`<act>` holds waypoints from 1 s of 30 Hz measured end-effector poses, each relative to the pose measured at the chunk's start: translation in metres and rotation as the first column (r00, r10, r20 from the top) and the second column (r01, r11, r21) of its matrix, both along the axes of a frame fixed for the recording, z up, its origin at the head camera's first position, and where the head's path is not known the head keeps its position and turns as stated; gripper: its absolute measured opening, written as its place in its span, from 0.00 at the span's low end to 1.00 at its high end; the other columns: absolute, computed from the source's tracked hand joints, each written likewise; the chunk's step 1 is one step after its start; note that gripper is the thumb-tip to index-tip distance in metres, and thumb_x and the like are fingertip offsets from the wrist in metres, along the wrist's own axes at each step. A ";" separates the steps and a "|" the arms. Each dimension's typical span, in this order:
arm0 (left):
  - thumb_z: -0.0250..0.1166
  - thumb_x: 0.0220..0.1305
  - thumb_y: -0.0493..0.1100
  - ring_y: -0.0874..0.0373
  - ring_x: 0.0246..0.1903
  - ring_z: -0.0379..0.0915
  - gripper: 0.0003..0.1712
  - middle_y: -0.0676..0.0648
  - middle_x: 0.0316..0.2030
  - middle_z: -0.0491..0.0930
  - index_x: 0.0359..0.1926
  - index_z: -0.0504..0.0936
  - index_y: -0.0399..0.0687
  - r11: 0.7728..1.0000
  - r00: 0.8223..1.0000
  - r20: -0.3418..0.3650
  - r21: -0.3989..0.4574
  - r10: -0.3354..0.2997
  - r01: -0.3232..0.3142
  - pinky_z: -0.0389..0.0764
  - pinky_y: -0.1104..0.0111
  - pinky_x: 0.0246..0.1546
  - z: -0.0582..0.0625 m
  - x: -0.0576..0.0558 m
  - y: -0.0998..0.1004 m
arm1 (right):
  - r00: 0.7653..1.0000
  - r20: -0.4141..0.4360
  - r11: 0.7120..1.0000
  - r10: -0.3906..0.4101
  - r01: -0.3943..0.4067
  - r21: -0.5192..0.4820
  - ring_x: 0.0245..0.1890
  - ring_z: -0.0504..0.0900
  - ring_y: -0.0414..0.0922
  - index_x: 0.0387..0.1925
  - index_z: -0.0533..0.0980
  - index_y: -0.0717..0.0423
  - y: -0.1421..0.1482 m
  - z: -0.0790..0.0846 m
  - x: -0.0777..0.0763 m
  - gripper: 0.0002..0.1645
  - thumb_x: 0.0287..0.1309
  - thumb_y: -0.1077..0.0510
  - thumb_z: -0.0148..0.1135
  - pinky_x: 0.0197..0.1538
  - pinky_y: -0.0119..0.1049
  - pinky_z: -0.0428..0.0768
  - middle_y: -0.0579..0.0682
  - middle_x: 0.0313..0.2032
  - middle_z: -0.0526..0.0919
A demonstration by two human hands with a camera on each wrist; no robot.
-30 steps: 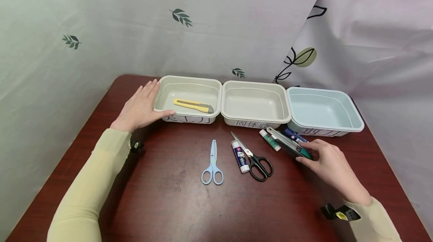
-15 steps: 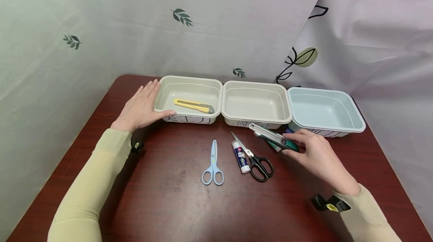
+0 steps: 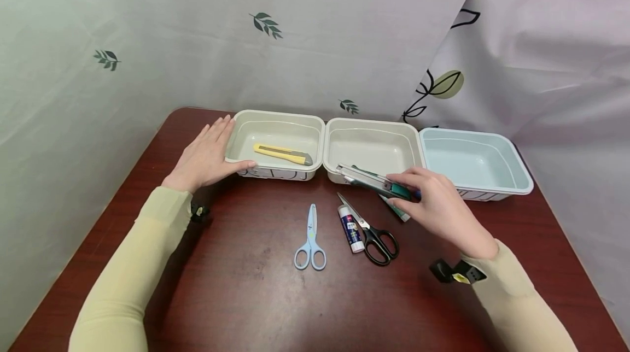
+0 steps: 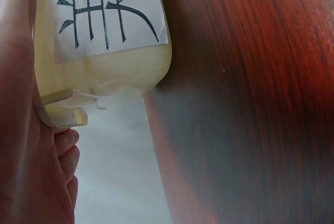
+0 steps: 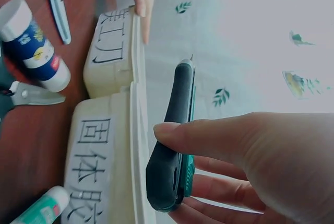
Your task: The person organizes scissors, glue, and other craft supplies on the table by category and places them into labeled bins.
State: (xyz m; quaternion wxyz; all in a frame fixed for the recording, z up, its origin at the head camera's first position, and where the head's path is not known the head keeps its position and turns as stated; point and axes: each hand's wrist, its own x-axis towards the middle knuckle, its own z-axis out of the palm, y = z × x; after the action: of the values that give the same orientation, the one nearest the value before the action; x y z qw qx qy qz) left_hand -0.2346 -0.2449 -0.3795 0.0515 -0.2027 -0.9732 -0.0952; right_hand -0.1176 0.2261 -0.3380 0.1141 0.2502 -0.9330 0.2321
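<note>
A dark green and silver utility knife is pinched between the thumb and fingers of my right hand. It overlaps the front rim of the middle cream bin in the head view. The right wrist view shows the knife side-on, its black grip under the thumb. My left hand rests on the left corner of the left cream bin, fingers extended along its side and thumb over the front rim. Inside that bin lies a yellow box cutter.
A pale blue bin stands at the right end of the row. In front lie light blue scissors, a blue-and-white glue stick, black-handled scissors and a green glue stick, partly covered. A patterned curtain hangs behind.
My right hand has carried the utility knife leftward and slightly away from me, from near the blue bin to the front of the middle bin. The left hand has stayed put.
</note>
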 end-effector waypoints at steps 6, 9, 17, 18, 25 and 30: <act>0.59 0.59 0.79 0.43 0.77 0.41 0.68 0.34 0.78 0.47 0.80 0.47 0.34 1.000 1.000 0.001 0.003 0.000 0.000 0.39 0.55 0.77 -0.001 -0.001 0.000 | 1.000 0.010 0.999 0.019 -0.018 -0.039 0.34 0.80 0.44 0.54 0.85 0.56 -0.014 0.006 -0.019 0.25 0.52 0.60 0.79 0.35 0.42 0.76 0.47 0.41 0.84; 0.59 0.59 0.79 0.43 0.77 0.41 0.68 0.34 0.78 0.47 0.80 0.47 0.34 1.000 1.000 0.007 0.004 0.000 0.000 0.38 0.55 0.77 -0.001 -0.001 0.000 | 0.999 0.019 0.997 0.029 -0.028 -0.065 0.37 0.85 0.45 0.54 0.85 0.56 -0.021 0.008 -0.030 0.25 0.53 0.60 0.79 0.39 0.44 0.79 0.46 0.41 0.84; 0.58 0.60 0.79 0.44 0.78 0.40 0.68 0.35 0.79 0.46 0.80 0.46 0.34 1.000 1.000 0.003 -0.004 0.000 0.000 0.38 0.55 0.77 -0.002 -0.001 -0.001 | 0.997 0.022 0.989 0.074 -0.071 -0.127 0.41 0.85 0.48 0.54 0.85 0.60 -0.041 0.011 -0.057 0.24 0.54 0.61 0.78 0.46 0.47 0.84 0.50 0.41 0.85; 0.58 0.60 0.79 0.44 0.78 0.40 0.68 0.35 0.79 0.46 0.80 0.45 0.35 1.000 1.000 0.004 -0.005 0.000 0.000 0.38 0.55 0.77 -0.002 -0.001 -0.001 | 0.997 0.017 0.989 0.076 -0.073 -0.131 0.41 0.85 0.48 0.53 0.85 0.60 -0.044 0.011 -0.061 0.24 0.53 0.61 0.78 0.46 0.47 0.84 0.50 0.41 0.85; 0.59 0.60 0.79 0.43 0.77 0.41 0.68 0.34 0.78 0.47 0.80 0.46 0.34 1.000 1.000 -0.003 0.000 -0.002 0.002 0.41 0.53 0.76 -0.002 -0.002 -0.001 | 0.996 0.060 0.987 0.062 -0.052 -0.150 0.41 0.86 0.46 0.55 0.85 0.56 -0.063 0.019 -0.081 0.25 0.55 0.58 0.78 0.48 0.44 0.84 0.49 0.42 0.85; 0.59 0.60 0.79 0.44 0.78 0.40 0.68 0.35 0.78 0.46 0.80 0.46 0.34 1.000 1.000 0.010 -0.001 0.002 -0.002 0.40 0.53 0.76 0.000 -0.001 0.000 | 0.988 0.130 0.977 0.083 -0.055 -0.205 0.42 0.85 0.45 0.57 0.84 0.58 -0.079 0.025 -0.098 0.25 0.56 0.59 0.77 0.50 0.43 0.84 0.50 0.41 0.83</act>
State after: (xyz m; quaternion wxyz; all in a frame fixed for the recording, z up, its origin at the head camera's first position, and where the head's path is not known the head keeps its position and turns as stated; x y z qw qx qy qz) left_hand -0.2358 -0.2449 -0.3796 0.0468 -0.2014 -0.9737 -0.0957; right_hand -0.2155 0.1470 -0.3130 0.0659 0.2533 -0.9012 0.3455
